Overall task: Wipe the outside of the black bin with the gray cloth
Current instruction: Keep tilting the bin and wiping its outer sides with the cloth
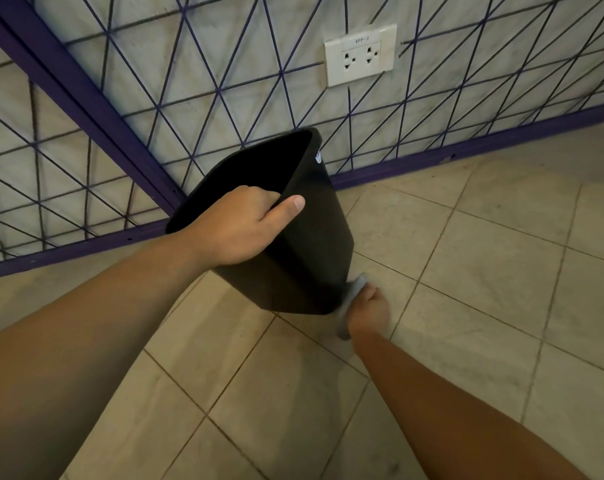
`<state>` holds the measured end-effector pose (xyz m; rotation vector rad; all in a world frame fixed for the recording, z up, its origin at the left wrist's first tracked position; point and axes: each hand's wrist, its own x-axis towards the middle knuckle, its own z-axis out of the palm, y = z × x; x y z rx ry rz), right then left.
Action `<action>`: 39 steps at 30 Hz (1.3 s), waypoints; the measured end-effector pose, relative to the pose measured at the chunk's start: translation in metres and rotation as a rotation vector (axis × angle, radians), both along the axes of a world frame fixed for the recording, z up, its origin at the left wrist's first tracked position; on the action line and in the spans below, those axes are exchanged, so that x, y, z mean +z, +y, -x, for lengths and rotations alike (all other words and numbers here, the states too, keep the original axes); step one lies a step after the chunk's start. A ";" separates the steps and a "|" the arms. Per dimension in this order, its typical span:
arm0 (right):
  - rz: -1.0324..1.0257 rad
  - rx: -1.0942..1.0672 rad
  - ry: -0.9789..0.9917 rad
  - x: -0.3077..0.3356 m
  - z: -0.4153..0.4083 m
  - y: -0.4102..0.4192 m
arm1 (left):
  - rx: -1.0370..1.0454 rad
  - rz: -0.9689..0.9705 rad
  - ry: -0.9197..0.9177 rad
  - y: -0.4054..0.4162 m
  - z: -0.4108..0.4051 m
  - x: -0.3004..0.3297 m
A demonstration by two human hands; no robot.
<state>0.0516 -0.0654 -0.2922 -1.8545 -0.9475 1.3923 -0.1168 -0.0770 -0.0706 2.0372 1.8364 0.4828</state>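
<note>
The black bin [314, 244] is lifted off the floor and tilted, its open mouth facing up and to the left. My left hand [238, 230] grips its near rim, fingers inside and thumb on the outer wall. My right hand [368, 311] is below the bin's bottom right corner, holding the gray cloth [352, 299] against the bin's base. Most of the cloth is hidden between my hand and the bin.
A purple wire-grid fence [127, 109] runs along the wall behind the bin, with a purple baseboard [467, 150]. A white double wall socket [361, 53] sits above. Beige floor tiles [484, 271] spread to the right and in front.
</note>
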 end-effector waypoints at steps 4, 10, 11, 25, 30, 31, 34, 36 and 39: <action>-0.033 -0.281 0.051 0.017 -0.020 0.026 | -0.059 -0.004 0.078 -0.010 0.002 -0.011; -0.128 -0.331 0.078 0.028 -0.027 0.028 | -0.152 0.040 0.199 -0.026 -0.003 -0.028; -0.128 -0.317 0.064 0.026 -0.026 0.025 | -0.148 0.035 0.199 -0.026 -0.005 -0.029; 0.128 -0.170 0.273 0.022 0.011 0.011 | -0.052 -0.017 -0.141 -0.021 -0.010 -0.020; 0.232 -0.124 0.365 0.033 -0.013 0.042 | -0.036 -0.027 -0.149 -0.020 -0.002 -0.015; 0.177 -0.223 0.330 0.037 -0.018 0.047 | -0.044 -0.028 -0.119 -0.021 -0.002 -0.015; -0.065 -0.459 0.203 0.062 -0.026 0.061 | -0.064 -0.019 -0.065 -0.023 -0.006 -0.016; -0.289 -0.337 0.146 0.086 -0.014 0.066 | -0.078 -0.006 -0.059 -0.024 -0.010 -0.016; -0.497 -0.106 0.116 0.111 0.013 0.071 | -0.134 0.003 -0.008 -0.026 -0.017 -0.017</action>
